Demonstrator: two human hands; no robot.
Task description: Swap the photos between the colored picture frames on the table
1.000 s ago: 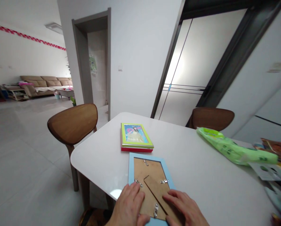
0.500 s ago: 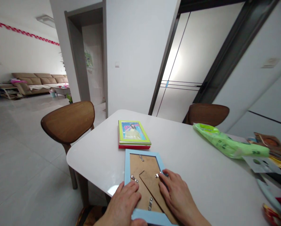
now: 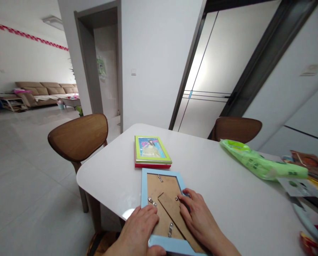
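A light blue picture frame [image 3: 148,176] lies face down on the white table [image 3: 222,192], its brown backing board and metal clips showing. My left hand [image 3: 139,229] rests on the frame's left edge, fingers laid flat near a clip. My right hand [image 3: 198,220] lies on the backing board at the right, fingertips at the right-hand clip. Neither hand grips anything. Just beyond it sits a green-framed picture [image 3: 151,150] stacked on a red frame.
A green plastic bag [image 3: 260,164] and a heap of printed packets [image 3: 306,170] lie at the table's right. Two brown wooden chairs [image 3: 79,137] stand at the left and far [image 3: 237,128] sides. Doorway and living room lie beyond.
My right hand slid forward along the backing board to the right-hand clip. The view shifted slightly; the left hand stayed on the left edge.
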